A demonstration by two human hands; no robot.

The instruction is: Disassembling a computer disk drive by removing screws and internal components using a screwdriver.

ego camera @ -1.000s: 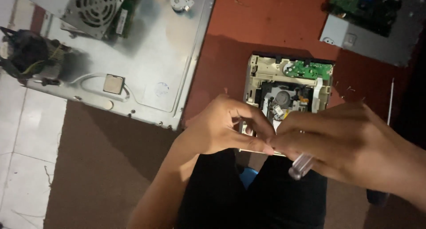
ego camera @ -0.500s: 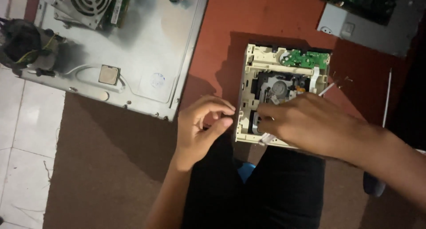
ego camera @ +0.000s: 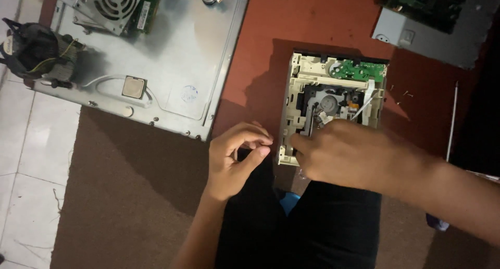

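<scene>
The opened optical drive lies on the red-brown floor, just above the person's dark-clad knees, its cover off and its cream frame, green circuit board and round spindle hub laid bare. The right hand rests on the drive's near end, fingers curled down over the frame's lower left corner; whether they grip a tool or a part, I cannot tell, since the hand hides it. The left hand sits just left of the drive, thumb and forefinger pinched nearly closed, perhaps on something small, though nothing shows between them. By my reading the stripping-down of the drive is midway: the lid is off, the mechanism not yet lifted. The next move seems to call for a steady hold on the frame while a small fastening or clip at that corner is freed.

Half a second ago the right hand lay higher, across the drive's middle; now it has slid towards the near edge, baring the hub, and the left hand has closed its pinch. Left of the drive sits a grey metal panel bearing a square chip.
</scene>
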